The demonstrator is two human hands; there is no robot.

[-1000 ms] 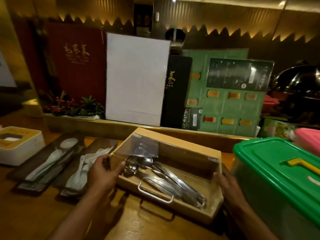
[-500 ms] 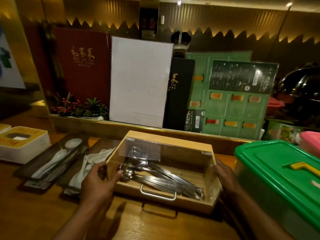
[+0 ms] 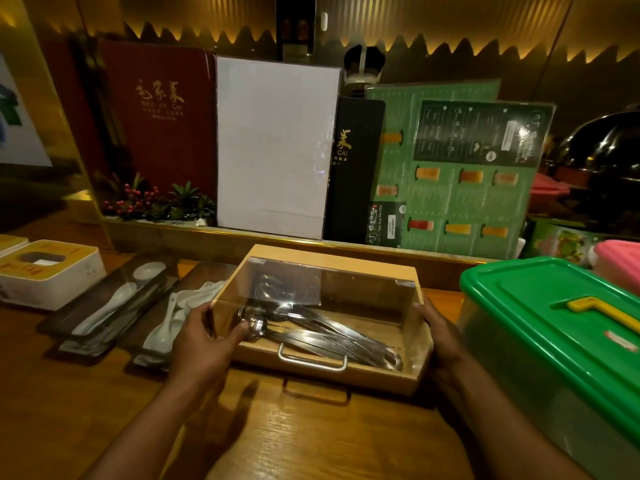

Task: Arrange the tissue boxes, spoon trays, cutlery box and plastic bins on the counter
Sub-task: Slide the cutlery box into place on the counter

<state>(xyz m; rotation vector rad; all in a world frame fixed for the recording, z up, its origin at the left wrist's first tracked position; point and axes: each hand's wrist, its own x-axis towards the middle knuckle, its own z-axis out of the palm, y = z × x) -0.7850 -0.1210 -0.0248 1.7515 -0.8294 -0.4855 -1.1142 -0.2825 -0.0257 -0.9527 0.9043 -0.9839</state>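
Left hand (image 3: 204, 341) clamped on cutlery box (image 3: 332, 268) left end | right hand (image 3: 438, 332) clamped on right end | box long axis left-right, metal handle (image 3: 311, 362) facing person, resting on tabletop (image 3: 329, 438)

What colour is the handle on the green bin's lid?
Yellow. The handle lies on the bin's green lid, clearest at the right of the head view.

The cutlery box (image 3: 322, 317), skewed a second ago, now seems squared to the counter edge, at frame centre.
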